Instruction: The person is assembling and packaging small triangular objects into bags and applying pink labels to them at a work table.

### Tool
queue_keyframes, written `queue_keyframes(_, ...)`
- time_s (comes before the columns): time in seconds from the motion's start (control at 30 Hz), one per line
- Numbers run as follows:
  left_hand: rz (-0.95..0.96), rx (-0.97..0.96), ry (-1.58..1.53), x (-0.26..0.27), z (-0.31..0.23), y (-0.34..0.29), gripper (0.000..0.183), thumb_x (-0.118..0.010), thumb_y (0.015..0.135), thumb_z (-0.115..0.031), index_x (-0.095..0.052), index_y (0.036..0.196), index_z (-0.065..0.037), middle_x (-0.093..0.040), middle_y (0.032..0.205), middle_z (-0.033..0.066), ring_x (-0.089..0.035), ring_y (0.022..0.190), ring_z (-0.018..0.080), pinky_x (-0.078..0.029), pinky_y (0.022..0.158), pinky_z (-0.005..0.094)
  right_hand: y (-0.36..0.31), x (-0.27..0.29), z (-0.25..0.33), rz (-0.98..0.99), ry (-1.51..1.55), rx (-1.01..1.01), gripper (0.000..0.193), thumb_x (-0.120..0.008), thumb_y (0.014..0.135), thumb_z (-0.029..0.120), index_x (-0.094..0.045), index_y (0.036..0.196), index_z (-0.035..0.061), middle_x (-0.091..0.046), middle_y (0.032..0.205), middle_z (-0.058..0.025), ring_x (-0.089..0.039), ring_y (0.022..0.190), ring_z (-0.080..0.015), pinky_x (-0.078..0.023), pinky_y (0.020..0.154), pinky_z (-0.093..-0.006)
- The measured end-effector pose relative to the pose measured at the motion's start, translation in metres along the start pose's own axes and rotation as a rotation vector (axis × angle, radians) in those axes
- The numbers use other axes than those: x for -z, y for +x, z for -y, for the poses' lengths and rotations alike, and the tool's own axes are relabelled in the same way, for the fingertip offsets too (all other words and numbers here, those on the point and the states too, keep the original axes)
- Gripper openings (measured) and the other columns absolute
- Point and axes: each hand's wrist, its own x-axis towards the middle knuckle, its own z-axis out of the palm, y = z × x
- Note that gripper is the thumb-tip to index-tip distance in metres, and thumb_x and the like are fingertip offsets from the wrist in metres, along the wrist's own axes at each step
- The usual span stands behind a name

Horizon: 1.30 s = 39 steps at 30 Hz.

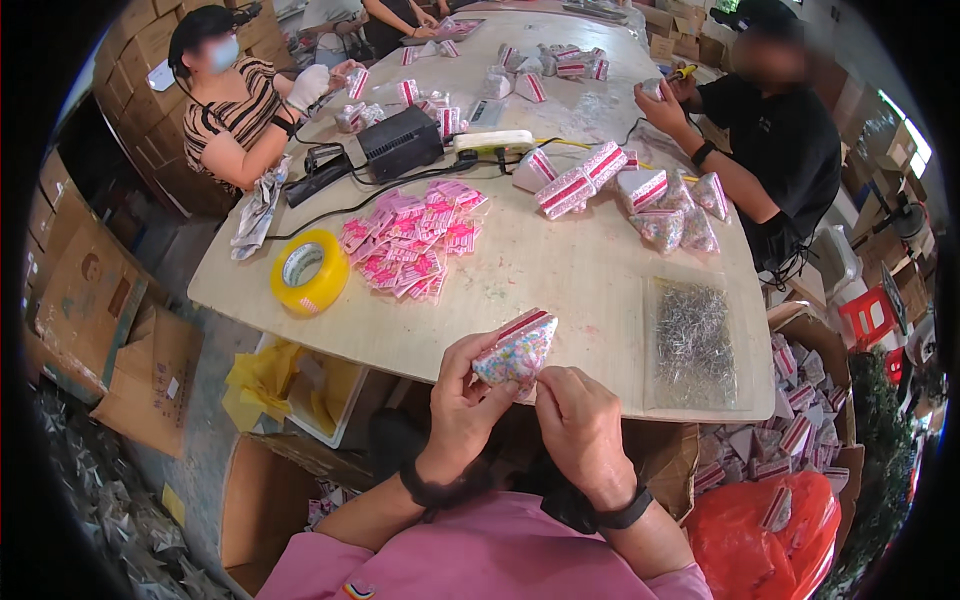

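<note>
A triangular cake-slice ornament (520, 358), speckled with colourful sprinkles and edged by a dark red stripe, is held in my left hand (460, 405) just above the table's near edge. My left fingers wrap its side while the thumb presses from below. Close by its lower right corner, my right hand (582, 420) is closed in a pinch; whatever lies between the fingertips is hidden. Beyond my hands lies a heap of pink printed cards (415, 240). Thin silvery wire pieces (695, 335) lie on a clear plastic sheet to the right.
A yellow tape roll (338, 270), a black box-shaped device (400, 143) and a white power strip (493, 141) with cables lie on the table (540, 275). Finished-looking slices (580, 190) cluster farther back. Two people work across the sides. A red bag (760, 540) and cartons stand below.
</note>
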Motion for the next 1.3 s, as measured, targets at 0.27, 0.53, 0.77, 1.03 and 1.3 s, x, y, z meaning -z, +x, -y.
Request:
queue_keyframes(0.27,-0.004,-0.23,0.212,-0.007,-0.006,0.001,0.058,-0.069,0.077,0.007,-0.048,0.13,-0.005,-0.043,0.128,0.0119,-0.048,0.118,0.0218,-0.046,0.095,0.0321,-0.001,0.001,-0.002,0.004,-0.016,0.003,0.01,-0.061,0.08,-0.002,-0.059,0.089,0.0007,-0.061,0.077,-0.016,-0.061,0.07,-0.035,-0.049,0.061,-0.0401)
queue_keyframes(0.53,-0.051,-0.479,0.668,-0.002,-0.005,0.004,0.061,-0.074,0.071,0.001,-0.051,0.127,-0.007,-0.044,0.126,0.0189,-0.05,0.113,0.0336,-0.043,0.093,0.0401,-0.002,-0.001,-0.005,-0.002,-0.033,-0.017,0.008,-0.06,0.08,-0.002,-0.059,0.088,0.0014,-0.06,0.075,-0.0156,-0.06,0.067,-0.0348,-0.048,0.06,-0.0405)
queue_keyframes(0.77,-0.062,-0.514,0.71,-0.002,-0.007,0.004,0.061,-0.074,0.071,0.001,-0.052,0.127,-0.007,-0.044,0.126,0.0194,-0.049,0.112,0.0339,-0.043,0.092,0.0402,-0.002,-0.003,-0.004,-0.011,-0.048,-0.02,0.008,-0.06,0.08,-0.002,-0.058,0.087,0.0017,-0.059,0.074,-0.0152,-0.06,0.067,-0.0343,-0.047,0.059,-0.0404)
queue_keyframes(1.03,-0.07,-0.512,0.771,-0.005,-0.009,0.002,0.061,-0.074,0.071,0.002,-0.052,0.127,-0.007,-0.043,0.127,0.0201,-0.05,0.111,0.0345,-0.044,0.091,0.04,-0.002,-0.007,-0.005,-0.021,-0.097,-0.015,0.007,-0.06,0.08,-0.001,-0.056,0.085,0.0016,-0.057,0.072,-0.0155,-0.058,0.065,-0.0353,-0.046,0.058,-0.0423)
queue_keyframes(1.3,-0.021,-0.538,0.836,-0.005,-0.015,0.003,0.06,-0.075,0.072,0.0,-0.052,0.127,-0.007,-0.042,0.128,0.0201,-0.051,0.11,0.0352,-0.047,0.088,0.0396,-0.002,-0.006,-0.009,0.008,-0.061,-0.036,0.005,-0.059,0.082,0.0,-0.059,0.086,0.001,-0.061,0.077,-0.0174,-0.06,0.068,-0.0369,-0.048,0.059,-0.0411)
